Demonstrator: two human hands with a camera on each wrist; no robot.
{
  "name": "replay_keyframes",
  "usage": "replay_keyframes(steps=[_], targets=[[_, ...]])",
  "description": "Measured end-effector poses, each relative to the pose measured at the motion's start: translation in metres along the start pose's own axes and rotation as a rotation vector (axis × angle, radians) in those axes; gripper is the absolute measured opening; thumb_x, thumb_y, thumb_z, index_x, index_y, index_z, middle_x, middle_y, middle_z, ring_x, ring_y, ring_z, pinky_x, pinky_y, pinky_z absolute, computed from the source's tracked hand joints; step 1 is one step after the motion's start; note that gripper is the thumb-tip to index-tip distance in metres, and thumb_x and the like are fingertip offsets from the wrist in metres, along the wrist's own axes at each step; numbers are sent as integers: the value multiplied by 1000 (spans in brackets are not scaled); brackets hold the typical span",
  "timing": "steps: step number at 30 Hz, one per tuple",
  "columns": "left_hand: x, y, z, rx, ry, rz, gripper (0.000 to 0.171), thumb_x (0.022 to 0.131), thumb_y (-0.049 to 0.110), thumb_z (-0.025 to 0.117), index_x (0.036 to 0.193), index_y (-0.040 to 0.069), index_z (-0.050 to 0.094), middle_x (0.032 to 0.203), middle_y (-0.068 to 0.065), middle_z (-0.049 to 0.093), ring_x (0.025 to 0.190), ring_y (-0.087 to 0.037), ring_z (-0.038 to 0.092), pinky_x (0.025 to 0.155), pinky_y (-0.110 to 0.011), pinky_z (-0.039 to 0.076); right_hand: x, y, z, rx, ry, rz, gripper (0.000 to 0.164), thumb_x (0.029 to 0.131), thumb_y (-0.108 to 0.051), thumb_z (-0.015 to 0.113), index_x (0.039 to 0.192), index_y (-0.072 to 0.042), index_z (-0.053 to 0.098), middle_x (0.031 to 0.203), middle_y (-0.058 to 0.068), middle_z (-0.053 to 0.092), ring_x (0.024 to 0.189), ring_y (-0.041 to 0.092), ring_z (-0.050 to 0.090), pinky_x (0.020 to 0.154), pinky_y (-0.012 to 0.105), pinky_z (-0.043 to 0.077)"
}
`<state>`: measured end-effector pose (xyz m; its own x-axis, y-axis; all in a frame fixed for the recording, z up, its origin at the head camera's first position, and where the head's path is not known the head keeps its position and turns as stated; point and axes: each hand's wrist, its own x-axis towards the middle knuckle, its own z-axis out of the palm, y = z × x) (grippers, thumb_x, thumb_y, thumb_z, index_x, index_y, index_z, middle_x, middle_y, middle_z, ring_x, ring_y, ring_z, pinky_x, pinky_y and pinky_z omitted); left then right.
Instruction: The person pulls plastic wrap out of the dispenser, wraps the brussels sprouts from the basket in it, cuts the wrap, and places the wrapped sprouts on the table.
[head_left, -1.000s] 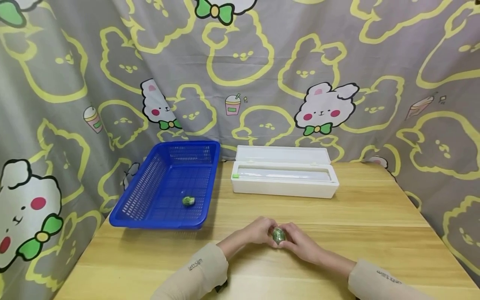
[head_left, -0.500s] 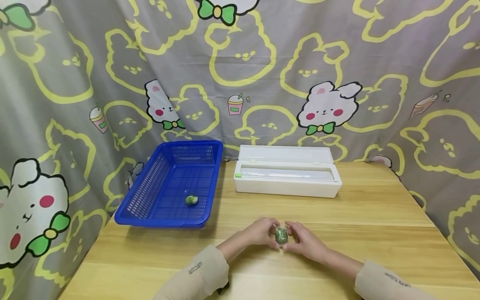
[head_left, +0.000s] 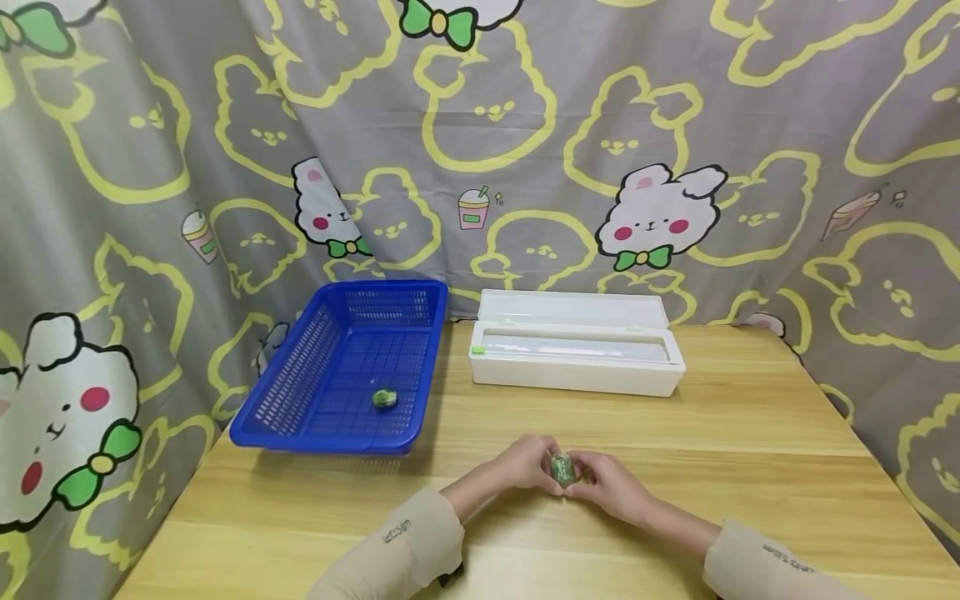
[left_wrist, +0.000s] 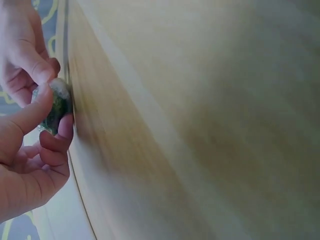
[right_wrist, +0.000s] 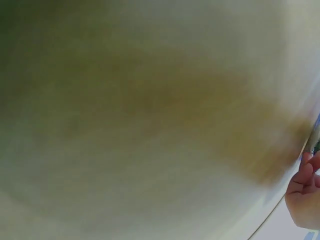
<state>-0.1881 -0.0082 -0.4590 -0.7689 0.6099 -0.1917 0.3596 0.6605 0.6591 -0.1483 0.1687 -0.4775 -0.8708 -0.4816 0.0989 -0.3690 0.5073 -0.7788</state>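
A small round green vegetable (head_left: 562,470) in shiny clear film is between my two hands, above the table in the head view. My left hand (head_left: 528,463) grips its left side. In the left wrist view, the left thumb and fingertips pinch the film-wrapped vegetable (left_wrist: 61,104). My right hand (head_left: 611,485) pinches its right edge with the thumb and fingers. The right hand (left_wrist: 27,55) also appears at the upper left of the left wrist view. Only part of a hand (right_wrist: 304,192) shows at the right edge of the right wrist view.
A blue plastic basket (head_left: 330,442) stands at the left, with another small green vegetable (head_left: 385,399) inside. Behind my hands, a white box (head_left: 577,377) has its lid raised and holds a roll of clear film (head_left: 570,347). A patterned curtain (head_left: 517,108) hangs behind the wooden table (head_left: 757,433).
The right hand's fingers spread away from the wrapped vegetable half a second ago and have closed back against it. The left hand keeps its hold. The head view has shifted slightly.
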Motion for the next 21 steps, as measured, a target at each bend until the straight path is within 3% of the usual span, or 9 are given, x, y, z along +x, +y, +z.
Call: replay_keyframes(steps=[10, 17, 21], targets=[[2, 0, -5, 51, 23, 31, 35, 63, 13, 82, 90, 3, 62, 59, 6, 53, 51, -3, 46, 49, -14, 41, 4, 3, -2, -30, -60, -29, 43, 82, -16, 66, 114, 10, 54, 82, -1, 57, 65, 0, 45, 56, 18, 43], [-9, -9, -7, -15, 6, 29, 53, 68, 17, 80, 113, 2, 57, 67, 4, 56, 57, -3, 49, 54, -16, 44, 4, 4, -5, -18, -57, -2, 54, 77, -17, 71, 116, 13, 49, 82, 1, 52, 65, 1, 44, 57, 18, 43], [-22, -17, -18, 22, 3, 16, 65, 71, 27, 78, 127, 7, 50, 79, 4, 61, 69, -4, 54, 65, -18, 45, 2, 7, -8, -13, -64, 1, 67, 75, -18, 72, 122, 17, 40, 85, 3, 51, 67, 3, 44, 58, 19, 43]])
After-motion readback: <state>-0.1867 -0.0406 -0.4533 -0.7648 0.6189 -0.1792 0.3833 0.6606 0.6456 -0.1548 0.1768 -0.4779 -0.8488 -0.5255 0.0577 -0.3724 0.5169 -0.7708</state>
